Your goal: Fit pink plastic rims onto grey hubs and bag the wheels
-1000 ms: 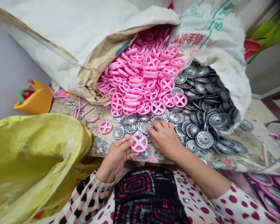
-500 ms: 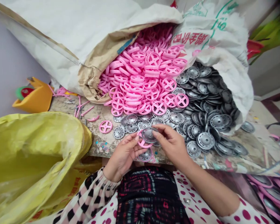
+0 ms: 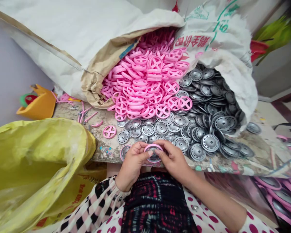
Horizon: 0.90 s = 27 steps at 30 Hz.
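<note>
Between my two hands, at the table's near edge, is a pink plastic wheel point(image 3: 153, 147) with a grey hubcap disc point(image 3: 154, 156) seated inside its rim. My left hand point(image 3: 133, 160) grips its left side, thumb on the disc. My right hand point(image 3: 172, 158) pinches the right side, thumb also on the disc's face. Just left of my left fingers lies another pink-rimmed grey wheel point(image 3: 124, 152), partly hidden. Loose grey discs point(image 3: 161, 127) spread over the table right beyond my fingertips. One lone pink wheel point(image 3: 109, 131) rests farther left.
A paper sack point(image 3: 94, 81) spills a heap of pink wheels point(image 3: 140, 84); a white sack point(image 3: 247, 77) spills grey discs point(image 3: 210, 143). An open yellow sack point(image 3: 87, 136) stands at left, near an orange container point(image 3: 42, 102). Pink-rimmed wheels point(image 3: 281, 197) fill the lower right.
The grey disc, held apart over the pink wheel before, now sits within its rim. Both hands have come together and lower, thumbs on the disc. A pink-rimmed wheel shows beside my left hand.
</note>
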Each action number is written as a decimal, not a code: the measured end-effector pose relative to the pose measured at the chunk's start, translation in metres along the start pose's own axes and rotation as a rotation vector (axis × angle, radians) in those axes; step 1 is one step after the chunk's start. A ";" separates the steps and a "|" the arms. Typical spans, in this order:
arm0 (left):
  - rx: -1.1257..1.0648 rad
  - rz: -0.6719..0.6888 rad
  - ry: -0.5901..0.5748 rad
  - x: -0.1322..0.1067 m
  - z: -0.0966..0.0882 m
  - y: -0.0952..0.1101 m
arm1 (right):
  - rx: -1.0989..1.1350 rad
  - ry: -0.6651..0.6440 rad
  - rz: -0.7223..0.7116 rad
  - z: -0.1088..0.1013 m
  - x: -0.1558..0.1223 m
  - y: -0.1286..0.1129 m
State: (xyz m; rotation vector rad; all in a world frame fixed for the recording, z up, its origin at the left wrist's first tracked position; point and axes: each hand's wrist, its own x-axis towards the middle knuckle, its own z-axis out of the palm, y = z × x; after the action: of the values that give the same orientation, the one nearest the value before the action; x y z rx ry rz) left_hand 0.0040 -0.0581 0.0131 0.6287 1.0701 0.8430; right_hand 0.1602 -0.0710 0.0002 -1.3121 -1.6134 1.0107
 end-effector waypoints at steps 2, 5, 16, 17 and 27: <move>0.090 0.012 -0.031 0.001 -0.003 0.002 | 0.007 -0.013 0.042 0.001 -0.002 0.002; 0.304 0.165 0.039 0.004 -0.013 0.011 | -0.074 -0.051 0.073 0.001 -0.001 0.007; 0.752 0.491 0.398 0.010 -0.065 0.035 | -0.460 -0.150 0.008 0.024 0.005 0.012; 0.889 0.547 0.453 0.012 -0.072 0.037 | -0.496 -0.150 0.004 0.023 0.006 0.012; 1.800 0.281 0.641 0.040 -0.118 0.048 | -0.588 -0.146 -0.059 0.004 0.004 0.006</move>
State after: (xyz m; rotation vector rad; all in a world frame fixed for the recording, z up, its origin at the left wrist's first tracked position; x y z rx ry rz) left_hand -0.1097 0.0075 -0.0114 2.1017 2.2847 0.0340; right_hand 0.1578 -0.0666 -0.0063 -1.5790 -2.1498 0.6223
